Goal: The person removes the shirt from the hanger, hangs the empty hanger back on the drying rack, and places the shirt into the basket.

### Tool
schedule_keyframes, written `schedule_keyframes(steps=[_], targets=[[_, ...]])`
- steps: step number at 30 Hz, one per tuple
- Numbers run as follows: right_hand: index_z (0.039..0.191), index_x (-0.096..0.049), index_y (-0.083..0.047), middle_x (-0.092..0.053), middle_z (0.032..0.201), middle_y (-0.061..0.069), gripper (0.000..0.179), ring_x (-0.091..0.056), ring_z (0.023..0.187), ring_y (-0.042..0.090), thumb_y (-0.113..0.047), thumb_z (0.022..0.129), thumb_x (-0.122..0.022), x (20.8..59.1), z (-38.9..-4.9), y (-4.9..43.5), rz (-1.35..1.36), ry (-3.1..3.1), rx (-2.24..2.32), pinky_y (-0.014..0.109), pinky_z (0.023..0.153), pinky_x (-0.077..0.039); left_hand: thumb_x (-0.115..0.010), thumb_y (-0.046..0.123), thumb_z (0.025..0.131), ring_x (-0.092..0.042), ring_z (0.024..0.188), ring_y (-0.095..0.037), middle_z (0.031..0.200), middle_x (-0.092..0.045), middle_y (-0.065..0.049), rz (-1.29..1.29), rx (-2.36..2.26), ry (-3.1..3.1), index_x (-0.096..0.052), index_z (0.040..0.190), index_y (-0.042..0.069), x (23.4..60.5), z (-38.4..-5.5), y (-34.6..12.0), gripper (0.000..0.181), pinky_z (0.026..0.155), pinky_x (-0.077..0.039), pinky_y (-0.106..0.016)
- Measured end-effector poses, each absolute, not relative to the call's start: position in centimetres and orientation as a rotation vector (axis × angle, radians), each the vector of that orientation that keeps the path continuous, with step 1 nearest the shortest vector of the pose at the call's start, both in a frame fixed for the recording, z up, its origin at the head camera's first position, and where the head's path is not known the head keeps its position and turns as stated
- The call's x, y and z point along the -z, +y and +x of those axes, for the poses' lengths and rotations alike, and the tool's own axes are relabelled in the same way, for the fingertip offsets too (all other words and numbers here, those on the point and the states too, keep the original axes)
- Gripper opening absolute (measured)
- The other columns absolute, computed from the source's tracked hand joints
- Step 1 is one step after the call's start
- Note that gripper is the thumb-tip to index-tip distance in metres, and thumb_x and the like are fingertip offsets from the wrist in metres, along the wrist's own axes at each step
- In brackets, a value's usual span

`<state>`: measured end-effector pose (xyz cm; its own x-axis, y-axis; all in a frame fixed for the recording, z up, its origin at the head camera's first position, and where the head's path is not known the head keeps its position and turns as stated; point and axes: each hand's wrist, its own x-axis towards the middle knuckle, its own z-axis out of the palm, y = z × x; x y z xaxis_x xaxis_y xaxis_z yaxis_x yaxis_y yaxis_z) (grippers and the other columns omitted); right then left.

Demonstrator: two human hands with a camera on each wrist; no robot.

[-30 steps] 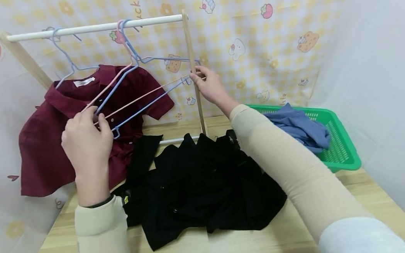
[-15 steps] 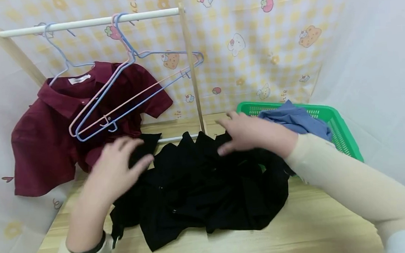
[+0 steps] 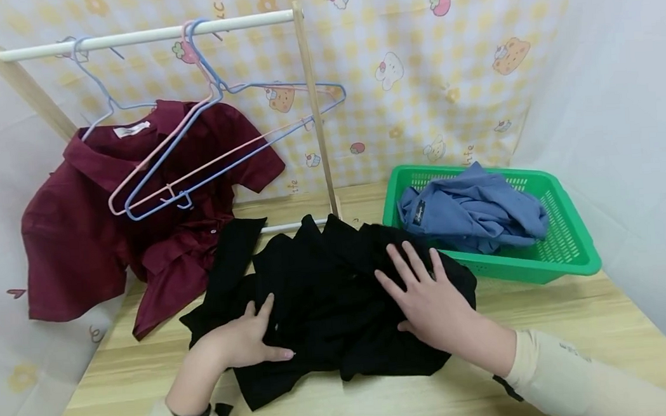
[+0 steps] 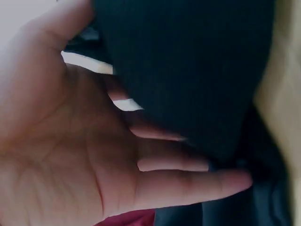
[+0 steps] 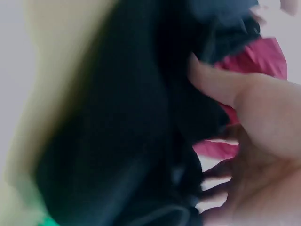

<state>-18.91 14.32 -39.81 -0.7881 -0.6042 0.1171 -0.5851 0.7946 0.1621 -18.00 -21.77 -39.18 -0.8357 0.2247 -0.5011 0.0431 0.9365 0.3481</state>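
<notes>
Left hand (image 3: 244,341): fingers nearly straight, thumb spread well away from them, all at the near left part of the black garment (image 3: 327,297); up close, dark cloth lies between thumb and fingers, which are not curled round it.
Right hand (image 3: 430,297): fingers straight and fanned over the opposite part, thumb reaching inward, no fold pinched.
Garment: crumpled beneath both sets of fingers and across the gap between them, on the wooden table (image 3: 545,313).
Maroon shirt (image 3: 99,216): beyond and to the left of the left fingertips, on a light blue hanger (image 3: 135,107).
Bare hangers: one pink hanger (image 3: 216,162) and one blue hanger (image 3: 233,165), close together beyond the left fingertips, hooked on the white rail (image 3: 241,23).
Wooden post (image 3: 324,154): upright, beyond the space between the hands.
Green basket (image 3: 584,247): beyond and right of the right fingertips, just beside the garment, holding blue cloth (image 3: 476,209) with a dark label (image 3: 419,212).
</notes>
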Motion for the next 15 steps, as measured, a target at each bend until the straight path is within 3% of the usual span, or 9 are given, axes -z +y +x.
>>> schedule_keyframes(steps=[4,9,15], targets=[[0.163,-0.043,-0.014,-0.024,0.175,0.025,0.089,-0.024,0.162,0.05,-0.048,0.091,-0.083,41.2,-18.3,14.0,0.991,-2.832,0.019,0.072,0.119,-0.037,-0.079,0.06,0.089,-0.032,0.142,-0.076,0.164,-0.012,-0.05,0.197,-0.438,2.561,-0.007,0.169,-0.002,39.7,-18.1,-21.0,0.125,0.112,-0.037,-0.079],[0.168,-0.032,-0.017,-0.019,0.176,0.025,0.076,-0.036,0.156,0.05,-0.044,0.105,-0.065,42.0,-18.0,13.7,0.993,-3.171,-0.28,0.077,0.117,-0.034,-0.082,0.055,0.089,-0.028,0.141,-0.079,0.165,-0.011,-0.05,0.163,-0.444,2.568,-0.005,0.169,-0.002,40.2,-17.8,-20.5,0.125,0.111,-0.035,-0.082],[0.17,-0.027,-0.02,-0.018,0.176,0.026,0.072,-0.04,0.152,0.052,-0.046,0.109,-0.056,42.8,-18.5,13.9,1.011,-3.359,-0.43,0.079,0.118,-0.031,-0.085,0.052,0.087,-0.024,0.142,-0.079,0.165,-0.015,-0.048,0.149,-0.384,2.602,-0.011,0.169,-0.002,40.6,-17.6,-19.8,0.123,0.105,-0.039,-0.084]])
